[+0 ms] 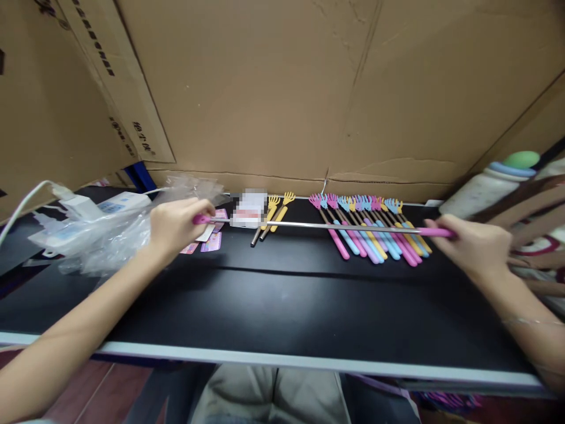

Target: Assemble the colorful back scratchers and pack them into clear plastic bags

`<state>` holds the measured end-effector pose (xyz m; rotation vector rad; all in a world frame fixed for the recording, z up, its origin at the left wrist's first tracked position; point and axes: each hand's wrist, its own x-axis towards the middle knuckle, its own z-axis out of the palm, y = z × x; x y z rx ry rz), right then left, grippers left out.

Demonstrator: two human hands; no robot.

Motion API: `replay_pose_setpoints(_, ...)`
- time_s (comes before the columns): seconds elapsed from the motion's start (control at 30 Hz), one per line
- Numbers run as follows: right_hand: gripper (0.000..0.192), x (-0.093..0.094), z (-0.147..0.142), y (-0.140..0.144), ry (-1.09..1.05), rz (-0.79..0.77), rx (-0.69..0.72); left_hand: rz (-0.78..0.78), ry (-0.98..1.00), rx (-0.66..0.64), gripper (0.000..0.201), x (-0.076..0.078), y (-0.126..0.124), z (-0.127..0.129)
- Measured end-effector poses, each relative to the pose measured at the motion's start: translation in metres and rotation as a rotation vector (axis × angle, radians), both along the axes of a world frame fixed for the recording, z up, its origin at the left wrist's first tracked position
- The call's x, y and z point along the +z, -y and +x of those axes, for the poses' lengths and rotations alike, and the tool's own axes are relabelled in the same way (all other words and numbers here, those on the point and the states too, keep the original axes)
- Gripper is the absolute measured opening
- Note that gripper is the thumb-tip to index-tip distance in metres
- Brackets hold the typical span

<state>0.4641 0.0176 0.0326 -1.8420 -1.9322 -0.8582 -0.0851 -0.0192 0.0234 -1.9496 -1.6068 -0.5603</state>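
Stretched level above the black table is a pink back scratcher [318,225], its thin metal rod extended long. My left hand [179,227] is closed around its pink head end. Around the pink handle at the other end, my right hand [474,242] is closed too. Behind the rod lies a row of short back scratchers [375,235] in pink, blue, yellow and purple, side by side with claw heads toward the wall. Two yellow back scratcher parts [279,219] with metal rods lie left of that row.
Clear plastic bags [119,241] and a white power strip [88,221] with a plugged-in charger crowd the left. Small colourful cards [212,242] lie near a partly blurred white packet [249,209]. Cardboard walls [265,88] rise behind. A white bottle [489,185] with a green top stands right.
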Motion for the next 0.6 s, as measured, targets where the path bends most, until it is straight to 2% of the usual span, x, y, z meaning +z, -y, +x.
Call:
replay_pose_setpoints(0.07,0.031,-0.004,-0.030,0.004,0.095,-0.051,0.188,-0.010,0.035,-0.039,0.017,-0.002,-0.001,0.019)
replay_pose_setpoints(0.13,0.028,-0.008,-0.058,0.010,0.163,-0.009,0.316,-0.075,0.057,-0.082,0.017,-0.005,0.001,0.037)
replay_pose_setpoints(0.27,0.035,-0.011,-0.100,0.022,0.237,0.123,0.499,-0.153,0.074,-0.192,0.017,-0.007,0.010,0.065)
replay_pose_setpoints(0.4,0.033,-0.009,-0.120,0.034,0.195,0.153,0.484,-0.156,0.112,-0.202,0.020,-0.003,0.016,0.080)
replay_pose_setpoints(0.6,0.035,-0.009,-0.129,0.047,0.147,0.107,0.477,-0.157,0.120,-0.151,0.023,0.005,0.019,0.085)
